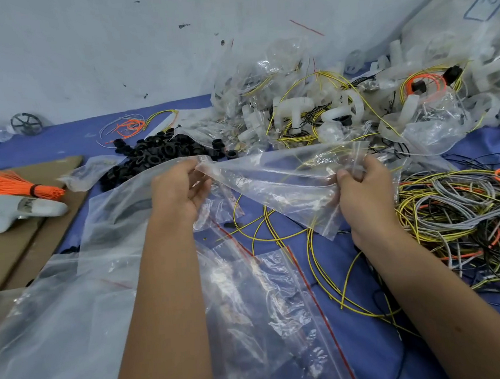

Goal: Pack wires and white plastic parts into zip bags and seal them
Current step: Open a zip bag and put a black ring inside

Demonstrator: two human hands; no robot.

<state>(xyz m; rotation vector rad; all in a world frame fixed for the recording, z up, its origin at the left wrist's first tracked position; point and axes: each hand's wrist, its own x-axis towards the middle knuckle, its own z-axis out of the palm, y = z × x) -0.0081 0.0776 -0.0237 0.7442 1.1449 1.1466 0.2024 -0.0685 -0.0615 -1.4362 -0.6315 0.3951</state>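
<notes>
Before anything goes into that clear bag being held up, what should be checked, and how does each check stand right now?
1. Bag held at both ends: ok. The left hand and the right hand each pinch a corner of the zip bag.
2. Bag empty: ok, nothing shows through it but the table behind.
3. Bag mouth open: cannot tell; the plastic is stretched flat between the hands.
4. Wires within reach: ok. The tangle of wires lies just beside the right hand.
5. White plastic parts at hand: ok, the pile of white parts sits beyond the bag.
6. A hand free to pick: not ok, both are busy.
</notes>
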